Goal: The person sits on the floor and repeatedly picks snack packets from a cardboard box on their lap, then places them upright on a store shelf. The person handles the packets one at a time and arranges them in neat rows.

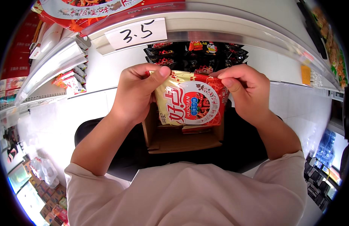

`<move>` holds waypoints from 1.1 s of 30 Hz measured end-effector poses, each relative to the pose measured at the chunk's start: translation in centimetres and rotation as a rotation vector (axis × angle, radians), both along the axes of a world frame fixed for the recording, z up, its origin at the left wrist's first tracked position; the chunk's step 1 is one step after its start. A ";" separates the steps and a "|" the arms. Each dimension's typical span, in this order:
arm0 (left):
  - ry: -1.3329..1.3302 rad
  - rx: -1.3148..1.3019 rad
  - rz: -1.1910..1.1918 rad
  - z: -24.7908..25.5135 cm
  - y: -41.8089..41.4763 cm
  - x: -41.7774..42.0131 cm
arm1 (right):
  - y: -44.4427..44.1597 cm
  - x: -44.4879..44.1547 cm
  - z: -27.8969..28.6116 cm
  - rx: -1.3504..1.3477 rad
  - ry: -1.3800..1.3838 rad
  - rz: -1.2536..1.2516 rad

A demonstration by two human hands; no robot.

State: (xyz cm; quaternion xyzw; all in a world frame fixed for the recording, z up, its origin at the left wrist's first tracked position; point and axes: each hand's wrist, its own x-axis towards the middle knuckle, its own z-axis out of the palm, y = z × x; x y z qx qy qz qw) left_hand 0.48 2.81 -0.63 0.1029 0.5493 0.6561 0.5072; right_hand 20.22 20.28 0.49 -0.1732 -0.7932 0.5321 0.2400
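Note:
A red and cream plastic snack packet (191, 99) is held up between both hands, its printed front facing me. My left hand (140, 87) pinches its upper left corner, the thumb lying over the front. With thumb and forefinger, my right hand (245, 90) grips the upper right corner. Below and partly behind the packet, an open cardboard box (185, 144) rests between the legs in black clothing. Another packet (197, 129) shows inside it; the rest of its inside is largely hidden.
Ahead, black snack packets (197, 56) are stacked on a white shelf (270, 66). Above them runs a shelf edge with a handwritten price card (136, 32) and a large red packet (86, 11). Small packets (74, 80) lie on the left shelf.

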 end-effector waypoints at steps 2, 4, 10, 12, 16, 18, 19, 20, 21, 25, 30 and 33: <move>0.013 -0.005 -0.006 0.0 0.0 0.0 | 0.2 0.3 0.5 0.091 -0.013 0.054; 0.025 -0.001 -0.029 -0.5 -0.2 -0.3 | 0.3 0.4 0.7 0.178 0.006 0.087; 0.063 -0.010 -0.067 -0.4 0.0 -0.6 | 0.5 0.5 0.8 0.347 0.089 0.098; 0.075 -0.016 -0.072 -0.4 0.1 -0.5 | 0.5 0.7 0.8 0.366 0.084 0.090; 0.087 0.005 -0.107 -1.1 0.0 -1.0 | 0.5 0.6 0.5 0.427 0.131 0.068; 0.075 0.023 -0.122 -1.2 -0.1 -1.2 | 0.5 0.9 1.0 0.417 0.104 0.106; 0.066 0.032 -0.127 -1.1 -0.1 -1.2 | 0.5 1.0 1.0 0.404 0.104 0.105; 0.058 0.041 -0.131 -1.1 -0.1 -1.2 | 0.5 1.0 0.9 0.391 0.104 0.105; 0.060 0.042 -0.138 -1.0 -0.1 -1.3 | 0.5 1.1 0.9 0.378 0.104 0.104; 0.063 0.056 -0.169 -0.7 -0.1 -1.6 | 0.5 1.2 0.8 0.254 0.069 0.063; 0.075 0.032 -0.189 -0.2 0.1 -1.7 | 0.6 1.1 0.3 -0.031 -0.034 -0.028; 0.034 0.000 -0.211 -1.4 0.1 -2.4 | 0.8 1.0 0.0 -0.110 -0.075 -0.037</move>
